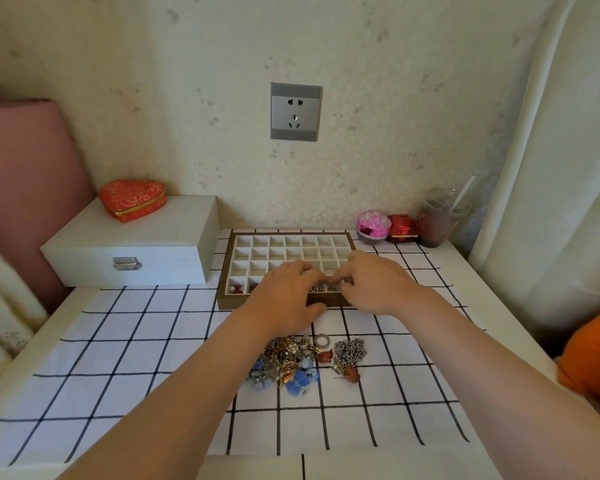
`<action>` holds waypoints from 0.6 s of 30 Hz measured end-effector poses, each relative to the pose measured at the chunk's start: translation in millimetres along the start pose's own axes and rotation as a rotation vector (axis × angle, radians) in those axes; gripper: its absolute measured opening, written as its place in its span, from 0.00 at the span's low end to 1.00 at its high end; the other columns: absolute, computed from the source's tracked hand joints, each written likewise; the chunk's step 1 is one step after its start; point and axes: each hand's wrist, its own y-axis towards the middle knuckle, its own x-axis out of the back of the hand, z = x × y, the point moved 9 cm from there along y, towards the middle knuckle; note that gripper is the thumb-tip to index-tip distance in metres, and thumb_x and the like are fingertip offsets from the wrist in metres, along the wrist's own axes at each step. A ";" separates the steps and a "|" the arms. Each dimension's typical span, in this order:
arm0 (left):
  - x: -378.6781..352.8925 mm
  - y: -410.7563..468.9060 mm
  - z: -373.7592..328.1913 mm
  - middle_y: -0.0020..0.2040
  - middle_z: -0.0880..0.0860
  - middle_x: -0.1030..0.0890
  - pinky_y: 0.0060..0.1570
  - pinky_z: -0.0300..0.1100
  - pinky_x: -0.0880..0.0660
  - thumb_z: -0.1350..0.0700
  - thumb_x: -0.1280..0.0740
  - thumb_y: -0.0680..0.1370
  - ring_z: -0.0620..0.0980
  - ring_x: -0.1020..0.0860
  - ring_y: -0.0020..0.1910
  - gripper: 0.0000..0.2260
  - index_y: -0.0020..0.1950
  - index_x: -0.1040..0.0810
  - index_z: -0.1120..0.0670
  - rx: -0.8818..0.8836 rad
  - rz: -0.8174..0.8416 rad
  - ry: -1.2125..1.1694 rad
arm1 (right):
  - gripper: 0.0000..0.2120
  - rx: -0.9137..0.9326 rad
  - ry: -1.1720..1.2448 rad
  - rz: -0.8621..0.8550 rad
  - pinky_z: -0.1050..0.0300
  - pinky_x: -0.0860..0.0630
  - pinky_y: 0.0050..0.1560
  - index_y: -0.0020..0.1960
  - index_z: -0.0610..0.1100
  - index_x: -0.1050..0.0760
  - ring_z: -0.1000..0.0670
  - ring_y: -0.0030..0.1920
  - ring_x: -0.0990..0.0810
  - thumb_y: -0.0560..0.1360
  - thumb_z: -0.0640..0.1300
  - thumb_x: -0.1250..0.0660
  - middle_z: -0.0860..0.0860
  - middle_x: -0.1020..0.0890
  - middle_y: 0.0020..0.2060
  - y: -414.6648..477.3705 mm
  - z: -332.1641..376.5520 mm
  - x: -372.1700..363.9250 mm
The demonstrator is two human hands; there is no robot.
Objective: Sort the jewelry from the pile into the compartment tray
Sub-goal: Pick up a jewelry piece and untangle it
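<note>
While my left hand (284, 296) and right hand (371, 282) meet with curled fingers over the compartment tray (229, 258), probably to settle one small piece, I cannot tell what they hold; the jewelry pile (305, 358) lies just behind them.

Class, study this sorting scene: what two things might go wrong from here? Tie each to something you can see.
1. The left hand and right hand crowd over the front row of the tray, hiding cells there. A small piece might land in a cell already filled.
2. The pile looks tangled, and the left forearm passes close beside it. Pulling that arm back might snag or scatter pieces.
</note>
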 end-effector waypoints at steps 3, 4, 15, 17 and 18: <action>9.3 -4.1 -0.6 0.66 0.50 0.29 0.64 0.49 0.32 0.44 0.34 0.78 0.51 0.32 0.66 0.21 0.70 0.29 0.46 -0.005 -0.054 0.012 | 0.12 0.041 0.014 -0.081 0.56 0.32 0.44 0.58 0.59 0.19 0.52 0.49 0.24 0.79 0.49 0.37 0.57 0.30 0.49 -6.2 6.5 11.7; 14.2 -6.1 -1.5 0.62 0.49 0.28 0.61 0.48 0.31 0.45 0.34 0.78 0.50 0.30 0.62 0.19 0.68 0.26 0.46 -0.011 -0.087 0.017 | 0.12 0.064 0.019 -0.101 0.57 0.32 0.44 0.57 0.59 0.19 0.52 0.48 0.24 0.78 0.48 0.37 0.56 0.28 0.50 -9.1 11.0 14.7; 8.6 -37.9 -15.8 0.47 0.44 0.19 0.44 0.40 0.23 0.46 0.33 0.77 0.42 0.23 0.44 0.09 0.56 0.20 0.45 -0.011 0.128 -0.051 | 0.10 0.133 0.128 0.189 0.57 0.22 0.49 0.56 0.55 0.16 0.55 0.47 0.21 0.75 0.52 0.29 0.58 0.18 0.47 -47.3 37.8 -22.8; 8.5 -39.4 -15.8 0.47 0.43 0.19 0.43 0.39 0.23 0.46 0.32 0.77 0.41 0.23 0.44 0.10 0.56 0.20 0.45 0.000 0.155 -0.058 | 0.10 0.124 0.137 0.186 0.53 0.21 0.50 0.56 0.56 0.16 0.54 0.47 0.20 0.75 0.53 0.28 0.57 0.18 0.47 -47.5 36.7 -26.2; 8.7 -39.3 -15.6 0.47 0.44 0.19 0.45 0.40 0.22 0.46 0.32 0.77 0.42 0.23 0.44 0.10 0.57 0.20 0.45 0.006 0.164 -0.061 | 0.10 0.123 0.138 0.179 0.53 0.21 0.49 0.56 0.56 0.16 0.54 0.46 0.20 0.75 0.53 0.28 0.56 0.17 0.46 -47.6 36.7 -26.4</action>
